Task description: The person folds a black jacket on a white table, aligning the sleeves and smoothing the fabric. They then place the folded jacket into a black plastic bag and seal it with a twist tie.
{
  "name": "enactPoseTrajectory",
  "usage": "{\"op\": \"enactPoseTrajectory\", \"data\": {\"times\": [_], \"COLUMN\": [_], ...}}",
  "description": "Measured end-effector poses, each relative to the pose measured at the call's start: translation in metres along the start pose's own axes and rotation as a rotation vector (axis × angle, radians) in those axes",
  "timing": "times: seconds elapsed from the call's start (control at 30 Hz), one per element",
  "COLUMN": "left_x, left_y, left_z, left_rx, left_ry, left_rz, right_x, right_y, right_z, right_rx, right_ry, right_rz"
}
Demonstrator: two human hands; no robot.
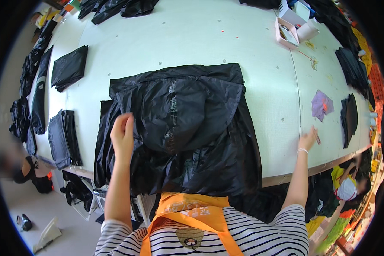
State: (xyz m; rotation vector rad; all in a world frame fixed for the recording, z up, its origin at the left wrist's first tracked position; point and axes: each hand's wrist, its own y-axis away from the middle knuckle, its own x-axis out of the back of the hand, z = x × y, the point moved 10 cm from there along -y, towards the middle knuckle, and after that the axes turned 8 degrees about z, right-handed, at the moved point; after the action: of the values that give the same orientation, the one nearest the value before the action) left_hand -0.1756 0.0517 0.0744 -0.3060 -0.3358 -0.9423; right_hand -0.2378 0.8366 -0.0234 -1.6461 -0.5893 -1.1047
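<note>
A black, shiny, thin-fabric garment [187,111] lies spread on the table before me, its lower part hanging toward my orange apron. A rounded flap with a wrinkled seam down its middle lies on top. Over the garment's left side is my left hand [123,131], fingers curled together; whether they pinch anything is hidden. Out to the right, my right hand [306,141] is closed on a small slim tool [317,136] whose kind is too small to make out. A crumpled purple cloth [321,106] with an orange mark lies just beyond that hand.
Folded black fabric stacks [69,68] lie on the pale table [269,162] at left, with more [349,120] at right. A pink tray [286,33] and a white thread cone [308,30] stand far right. People sit beyond both sides.
</note>
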Motion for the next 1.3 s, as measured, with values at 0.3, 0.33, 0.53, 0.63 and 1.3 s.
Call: {"op": "enactPoseTrajectory", "data": {"times": [0.3,0.33,0.53,0.63,1.3], "left_x": [-0.034,-0.040,-0.034,-0.128,-0.343], "left_y": [0.163,0.162,0.110,0.092,-0.005], "left_z": [-0.070,-0.073,0.074,0.129,0.102], "left_rx": [0.880,0.882,-0.131,-0.320,-0.509], "left_ry": [0.400,0.431,0.147,-0.036,-0.184], "left_rz": [-0.009,0.011,0.390,-0.109,-0.461], "right_x": [0.012,0.017,-0.015,-0.025,0.041], "right_y": [-0.007,-0.014,-0.031,-0.034,0.025], "right_z": [0.033,0.026,0.058,0.067,-0.384], "right_rx": [-0.110,-0.071,-0.057,-0.001,0.332], "right_ry": [0.033,0.106,0.102,0.029,-0.877], "right_rz": [-0.171,-0.164,-0.225,-0.148,-0.571]}}
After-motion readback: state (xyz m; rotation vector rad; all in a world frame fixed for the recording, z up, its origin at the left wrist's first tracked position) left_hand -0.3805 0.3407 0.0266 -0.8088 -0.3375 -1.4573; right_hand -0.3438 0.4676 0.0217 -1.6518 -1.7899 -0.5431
